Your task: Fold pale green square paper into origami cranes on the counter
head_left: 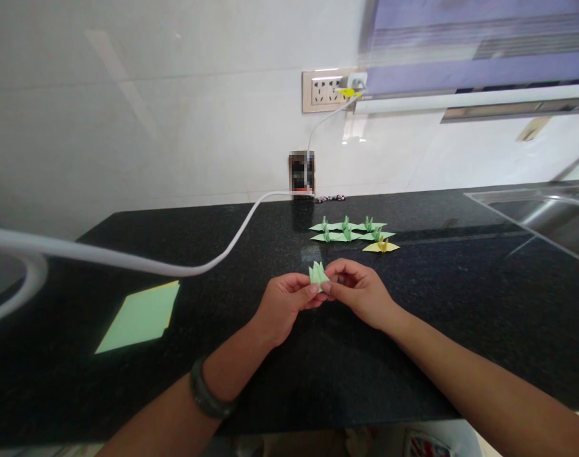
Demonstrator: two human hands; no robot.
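Note:
A small light-green folded paper (319, 274), with several points standing up, is pinched between both my hands above the dark countertop. My left hand (286, 301) grips its lower left side, thumb in front and fingers behind. On the right side, my right hand (359, 291) presses it between thumb and fingers. Just beyond my hands, several green paper cranes (347, 233) stand in two rows. A yellow paper crane (381, 246) sits at their near right end.
Green and yellow paper sheets (139, 317) lie stacked on the black countertop (270, 381) at left. A white cable (194, 270) loops across the left side. A phone-like device (301, 174) leans on the wall below a socket (325, 92). A sink (546, 216) is at right.

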